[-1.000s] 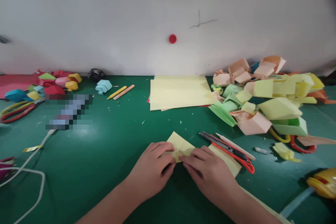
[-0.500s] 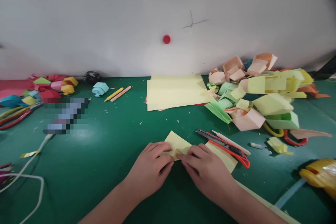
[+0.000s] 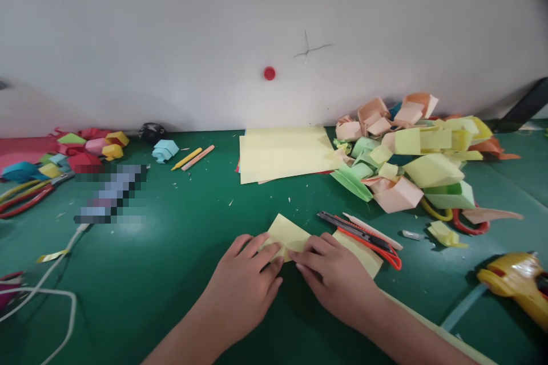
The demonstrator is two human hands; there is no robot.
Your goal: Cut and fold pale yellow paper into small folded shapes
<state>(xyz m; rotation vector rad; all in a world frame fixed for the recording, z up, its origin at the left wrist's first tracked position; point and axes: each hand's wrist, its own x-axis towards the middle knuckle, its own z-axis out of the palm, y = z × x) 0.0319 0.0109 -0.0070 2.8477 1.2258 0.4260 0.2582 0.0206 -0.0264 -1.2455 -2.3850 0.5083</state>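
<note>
A small folded piece of pale yellow paper (image 3: pixel 287 232) lies flat on the green table, one corner pointing away from me. My left hand (image 3: pixel 250 279) rests on its left side, fingers a little apart and pressing on the paper. On the right side, my right hand (image 3: pixel 331 274) holds the lower edge, its fingertips pinched close together near the middle. The fingers hide the paper's near edge. Just right of my right hand, a black and orange cutter (image 3: pixel 363 234) and a pale pen (image 3: pixel 374 231) lie over another yellow sheet (image 3: pixel 362 255).
Yellow sheets (image 3: pixel 286 154) lie by the wall. A heap of folded papers (image 3: pixel 398 154) covers the back right, with a yellow glue gun (image 3: pixel 511 276) nearer. Two crayons (image 3: pixel 192 158), a blurred phone (image 3: pixel 111 194), scissors (image 3: pixel 34 194) and a white cable (image 3: pixel 51 268) are left.
My left hand's fingers have spread and shifted slightly on the paper. My right hand stays nearly in place. The view has tilted a little, so the background sits lower.
</note>
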